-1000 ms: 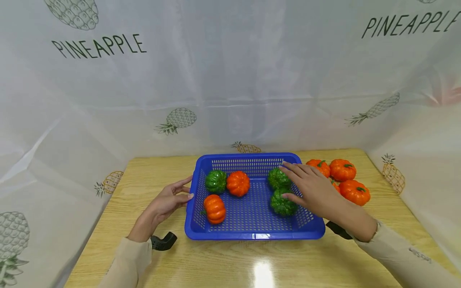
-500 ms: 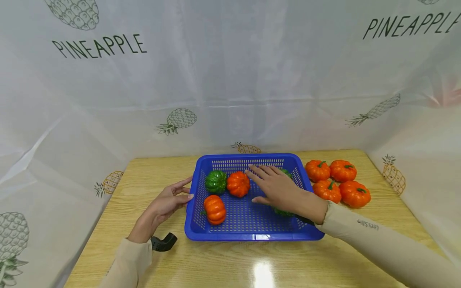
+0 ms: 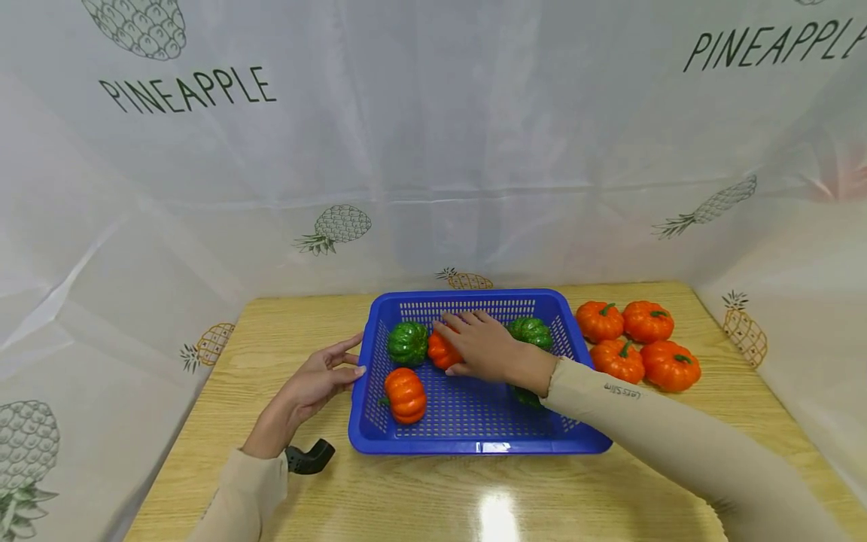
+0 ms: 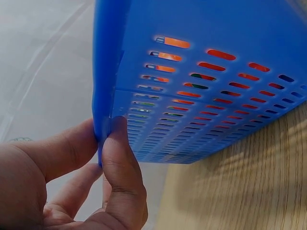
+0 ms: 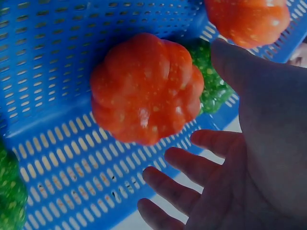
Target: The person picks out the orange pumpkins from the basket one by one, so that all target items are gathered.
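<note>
My left hand point(image 3: 317, 385) pinches the left rim of a blue plastic basket point(image 3: 474, 446); in the left wrist view the thumb and fingers point(image 4: 122, 167) lie on both sides of that rim. My right hand point(image 3: 489, 352) hovers with spread fingers over an orange toy pumpkin point(image 3: 442, 351) in the basket's back part. In the right wrist view this pumpkin point(image 5: 146, 91) shows between thumb and fingers, with a gap visible. Left of it sits a green pumpkin point(image 3: 408, 344), with another orange pumpkin point(image 3: 405, 397) in front. Two green pumpkins point(image 3: 530, 332) lie on the right, one mostly hidden by my arm.
Right of the basket, several orange pumpkins point(image 3: 648, 322) stand grouped on the wooden table point(image 3: 420, 497). A white curtain point(image 3: 433, 173) printed with pineapples hangs behind and at the sides. A black wrist mount point(image 3: 310, 457) sticks out beside my left wrist.
My right hand has moved left, from above the green pumpkins at the basket's right end to the orange pumpkin. The left hand and the basket stay in place.
</note>
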Tool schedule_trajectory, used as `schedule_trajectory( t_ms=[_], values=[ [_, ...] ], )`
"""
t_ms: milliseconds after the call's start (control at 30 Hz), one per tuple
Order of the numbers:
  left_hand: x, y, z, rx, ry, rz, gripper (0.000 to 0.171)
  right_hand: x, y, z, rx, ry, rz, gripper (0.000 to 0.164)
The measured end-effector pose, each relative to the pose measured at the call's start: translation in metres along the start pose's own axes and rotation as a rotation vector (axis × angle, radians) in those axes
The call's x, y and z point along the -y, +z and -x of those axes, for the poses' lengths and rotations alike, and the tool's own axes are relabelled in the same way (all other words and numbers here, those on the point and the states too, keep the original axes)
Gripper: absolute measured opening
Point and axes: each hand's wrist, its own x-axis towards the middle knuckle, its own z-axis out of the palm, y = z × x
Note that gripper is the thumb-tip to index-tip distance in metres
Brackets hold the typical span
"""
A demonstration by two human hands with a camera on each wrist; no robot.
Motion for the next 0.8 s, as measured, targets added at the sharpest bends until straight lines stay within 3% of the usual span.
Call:
schedule_trajectory(
  t_ms=[167, 400, 800],
  values=[
    [0.001, 0.002, 0.000, 0.000, -0.004, 0.010, 0.071, 0.005, 0.004, -0.011, 0.020, 0.008, 0.053, 0.075],
    [0.001, 0.002, 0.001, 0.007, -0.003, 0.014, 0.072, 0.008, 0.004, -0.009, 0.002, 0.054, 0.031, 0.061],
    [0.000, -0.001, -0.001, 0.001, -0.002, -0.001, 0.072, -0.005, 0.001, 0.005, 0.054, 0.175, 0.019, 0.069]
  ],
)
